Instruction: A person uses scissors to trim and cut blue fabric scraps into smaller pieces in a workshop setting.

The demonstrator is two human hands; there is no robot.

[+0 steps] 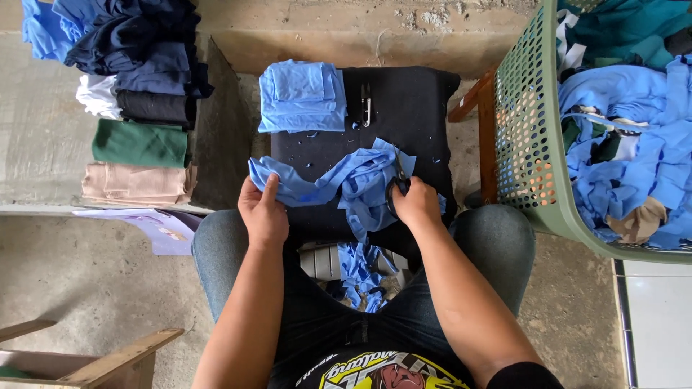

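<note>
Your left hand (263, 215) pinched one blue cloth (346, 180) on the black pad (411, 108), your right hand (417, 203) gripped one pair of scissors (398, 181) cutting it, beside one folded stack (303, 97), one snips (366, 104) and one basket (530, 144).

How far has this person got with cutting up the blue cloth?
Done, it seems: a folded blue stack lies on the black pad, and scraps have dropped between the knees. In hand: the left hand holds a blue strip flat while the right hand works scissors into it. Left: the green basket is full of blue cloth.
</note>
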